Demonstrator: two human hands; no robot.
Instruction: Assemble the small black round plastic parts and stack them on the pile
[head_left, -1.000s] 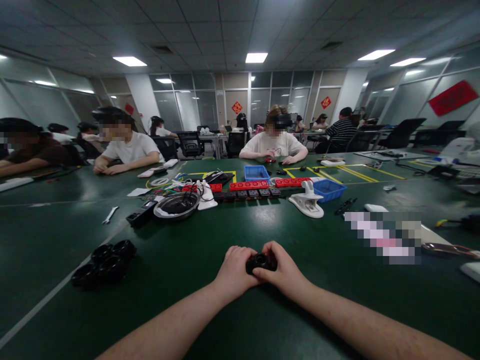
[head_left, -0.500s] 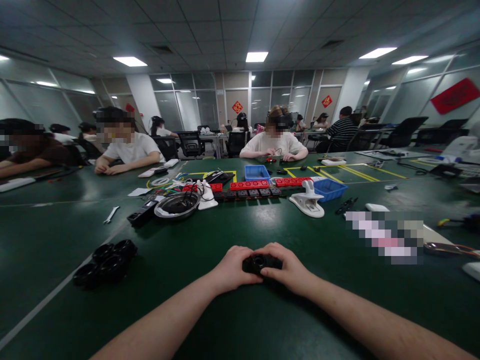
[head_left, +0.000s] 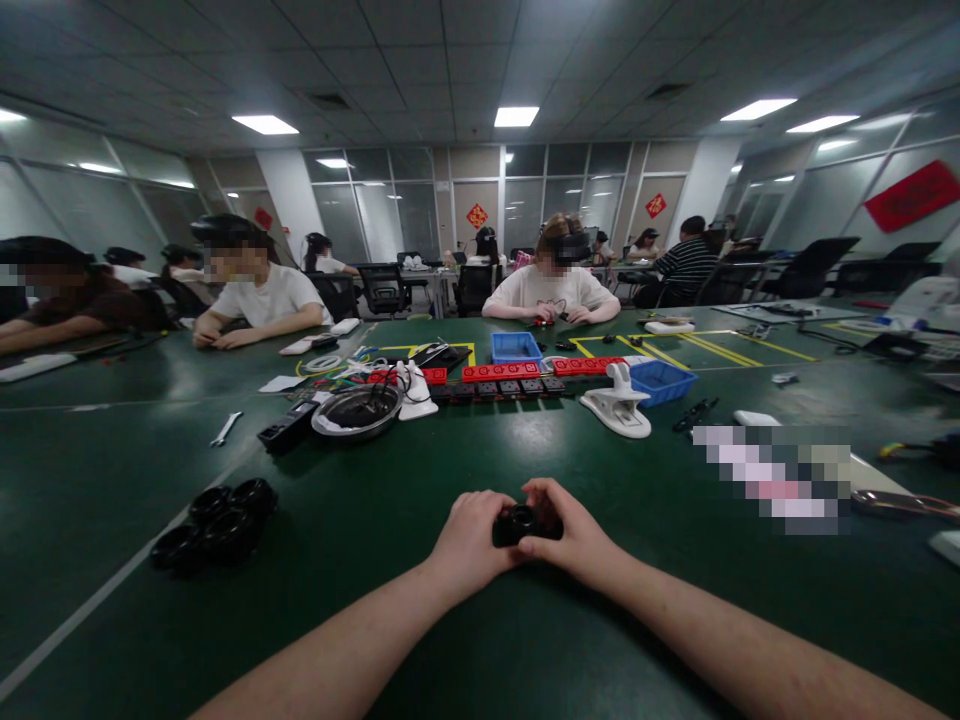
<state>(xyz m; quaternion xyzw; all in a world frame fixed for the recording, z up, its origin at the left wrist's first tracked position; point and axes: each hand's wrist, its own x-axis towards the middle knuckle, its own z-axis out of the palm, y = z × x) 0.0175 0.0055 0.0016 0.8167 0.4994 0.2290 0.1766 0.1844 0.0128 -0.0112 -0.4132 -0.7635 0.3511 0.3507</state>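
A small black part (head_left: pixel 520 522) with a round hole in its upper face sits between my two hands, low over the green table. My left hand (head_left: pixel 469 535) is curled round its left side, with most of its fingers tucked behind. From the right, my right hand (head_left: pixel 576 538) grips it too, thumb across the front and index finger arched above. The exact kind of part cannot be made out, and both its ends are covered. Off to the left, several glossy black ring-like parts (head_left: pixel 217 522) lie clustered together.
Beyond my hands stand a metal bowl (head_left: pixel 357 414) with dark cables, a white clip stand (head_left: pixel 618 403), blue bins (head_left: pixel 660 381) and red socket strips (head_left: pixel 501 371). A wrench (head_left: pixel 225 429) lies at left. A co-worker (head_left: pixel 553 285) sits across the table.
My right index finger has lifted and drawn apart from my left hand, so a gap shows above the black part. The part stays between both hands. The view has shifted slightly.
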